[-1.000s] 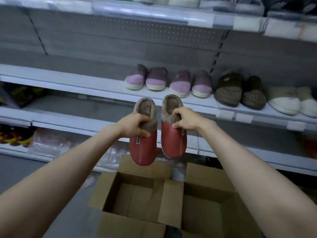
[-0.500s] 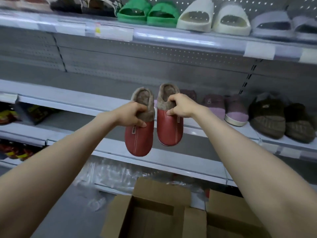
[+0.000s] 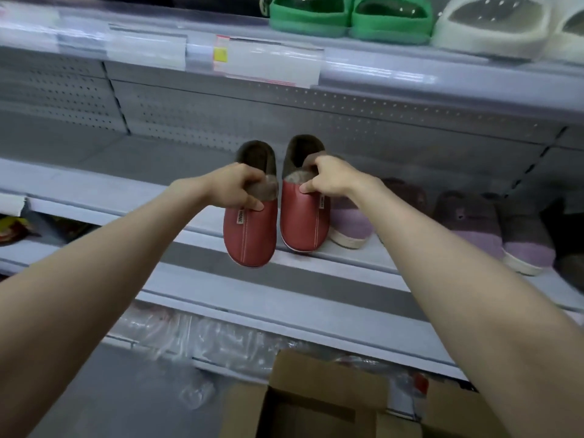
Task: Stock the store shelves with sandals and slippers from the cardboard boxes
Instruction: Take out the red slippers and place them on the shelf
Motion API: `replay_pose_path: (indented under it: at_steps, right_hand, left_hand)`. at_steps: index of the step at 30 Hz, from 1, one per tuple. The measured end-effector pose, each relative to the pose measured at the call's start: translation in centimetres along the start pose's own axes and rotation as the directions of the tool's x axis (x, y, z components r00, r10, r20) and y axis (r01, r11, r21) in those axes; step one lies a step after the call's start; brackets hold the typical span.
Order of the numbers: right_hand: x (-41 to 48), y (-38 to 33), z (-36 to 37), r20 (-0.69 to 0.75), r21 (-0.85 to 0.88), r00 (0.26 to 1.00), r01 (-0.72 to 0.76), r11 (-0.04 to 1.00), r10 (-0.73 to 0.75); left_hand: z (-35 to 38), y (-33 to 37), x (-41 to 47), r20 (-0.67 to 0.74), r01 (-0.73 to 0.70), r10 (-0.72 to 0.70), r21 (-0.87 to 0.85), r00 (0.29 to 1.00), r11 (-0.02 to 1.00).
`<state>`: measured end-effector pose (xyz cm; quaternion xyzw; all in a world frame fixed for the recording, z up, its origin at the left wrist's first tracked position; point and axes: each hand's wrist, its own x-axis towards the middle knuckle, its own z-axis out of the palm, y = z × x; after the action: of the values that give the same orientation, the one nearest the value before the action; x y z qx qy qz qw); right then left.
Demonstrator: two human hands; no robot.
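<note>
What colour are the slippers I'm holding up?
The slippers are red with brown fleecy lining; head view shows it best.

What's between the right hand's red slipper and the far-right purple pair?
Head view: a purple slipper with a cream sole, next to the red slipper in the right hand; the forearm hides the rest before the purple pair.

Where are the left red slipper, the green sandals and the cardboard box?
left red slipper (image 3: 249, 235): head view, red upper.
green sandals (image 3: 311, 25): head view, left sandal's sole.
cardboard box (image 3: 328, 380): head view, raised flap.
</note>
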<state>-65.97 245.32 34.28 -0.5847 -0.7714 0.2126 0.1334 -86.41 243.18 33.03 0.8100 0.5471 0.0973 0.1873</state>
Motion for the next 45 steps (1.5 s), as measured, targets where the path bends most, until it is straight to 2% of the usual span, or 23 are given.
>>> replay_pose_path:
  at_steps: [11, 19, 25, 30, 36, 40, 45]
  right_hand:
    - [8.0, -2.3, 3.0, 0.01, -0.059, 0.983, -0.184, 0.981, 0.185]
    - [9.9, -2.2, 4.9, -0.061, -0.094, 0.966, -0.256, 0.962, 0.251]
    - [9.3, -2.5, 4.6, -0.085, -0.053, 0.971, -0.23, 0.972, 0.226]
    - [6.9, -2.4, 3.2, -0.066, -0.069, 0.964, -0.262, 0.963, 0.258]
    - [2.6, -2.3, 0.9, -0.118, -0.065, 0.964, -0.249, 0.966, 0.24]
    - [-0.8, -2.7, -0.3, -0.134, -0.022, 0.963, -0.238, 0.971, 0.233]
    - [-4.9, -3.7, -1.7, -0.183, -0.074, 0.965, -0.205, 0.976, 0.188]
  left_hand:
    - [-2.8, -8.5, 8.2, 0.249, 0.002, -0.006, 0.018, 0.969, 1.0]
    - [-2.5, -10.8, 9.1, 0.259, -0.077, 0.056, 0.073, 0.964, 0.994]
    - [-2.0, -10.5, 8.1, 0.146, -0.13, 0.114, 0.101, 0.983, 0.986]
    - [-1.8, -9.3, 6.5, 0.09, -0.093, 0.089, 0.043, 0.992, 0.995]
    - [-2.3, -5.7, 3.7, -0.021, -0.105, 0.105, -0.02, 0.994, 0.994]
    - [-2.9, -3.2, 1.6, -0.063, -0.143, 0.144, 0.013, 0.988, 0.99]
    - [-3.6, -0.1, -1.5, -0.155, -0.186, 0.196, 0.074, 0.968, 0.98]
